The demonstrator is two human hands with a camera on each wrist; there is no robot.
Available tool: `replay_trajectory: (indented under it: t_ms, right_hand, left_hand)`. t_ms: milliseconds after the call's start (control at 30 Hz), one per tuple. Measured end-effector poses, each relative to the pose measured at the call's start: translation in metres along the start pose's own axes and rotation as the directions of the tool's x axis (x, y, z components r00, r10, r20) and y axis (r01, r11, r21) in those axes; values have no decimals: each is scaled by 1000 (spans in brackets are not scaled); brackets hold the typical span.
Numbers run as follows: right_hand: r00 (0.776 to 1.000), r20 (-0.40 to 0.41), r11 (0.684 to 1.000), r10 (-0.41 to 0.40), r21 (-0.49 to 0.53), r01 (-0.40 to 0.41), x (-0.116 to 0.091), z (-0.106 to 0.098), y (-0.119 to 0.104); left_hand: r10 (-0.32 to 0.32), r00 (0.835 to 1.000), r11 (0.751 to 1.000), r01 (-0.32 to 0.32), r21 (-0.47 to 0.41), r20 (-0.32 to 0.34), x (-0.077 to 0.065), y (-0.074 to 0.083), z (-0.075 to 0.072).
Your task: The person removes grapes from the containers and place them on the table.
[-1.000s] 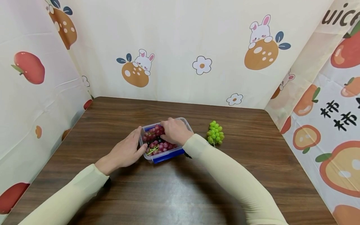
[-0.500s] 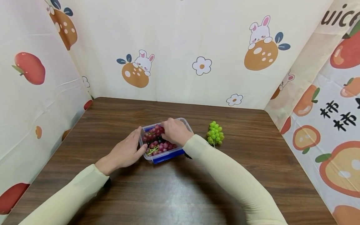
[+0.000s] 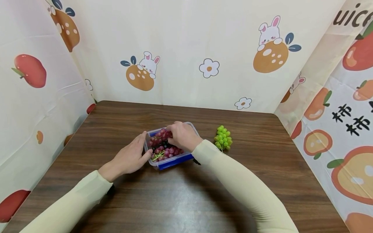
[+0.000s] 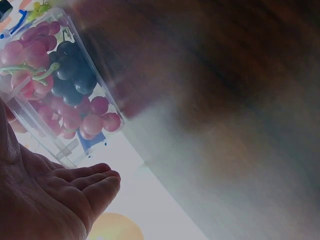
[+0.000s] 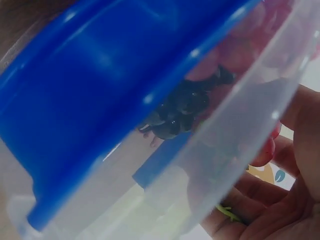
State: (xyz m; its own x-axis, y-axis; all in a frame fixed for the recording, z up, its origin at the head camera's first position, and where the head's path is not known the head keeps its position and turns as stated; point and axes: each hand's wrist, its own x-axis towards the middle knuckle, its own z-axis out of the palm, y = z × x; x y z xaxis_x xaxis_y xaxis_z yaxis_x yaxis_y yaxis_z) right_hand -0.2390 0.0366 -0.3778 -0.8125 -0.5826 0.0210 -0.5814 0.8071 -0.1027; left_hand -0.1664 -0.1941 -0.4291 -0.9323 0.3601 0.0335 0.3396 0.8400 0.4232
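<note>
A clear plastic food container with blue latches stands mid-table. Inside lie red grapes with a pale green stem at the front and black grapes in the middle. Toward the back, my right hand reaches in and grips a bunch of red grapes; the right wrist view shows fingers curled about it and a bit of green stem. My left hand rests along the container's left side, thumb at the front corner. Its fingers look straight in the left wrist view.
A bunch of green grapes lies on the brown wooden table, right of the container. Printed cloth hangs behind the table and along both sides.
My right hand has shifted very slightly to the right inside the container. The left hand and the green grapes stay where they were.
</note>
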Motion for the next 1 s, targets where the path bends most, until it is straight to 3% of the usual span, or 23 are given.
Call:
replay_trajectory:
  t_ms: [733,1000]
  right_hand:
    - [994,-79,986,-78,142,89,-13,-14,8]
    - [987,-138,984,-85,144,105,-18,-17,12]
  left_hand:
    - [9,1000,1000,-9,8,-1,0,0,0]
    - [10,1000,1000,-10,10,-2,0,1,0]
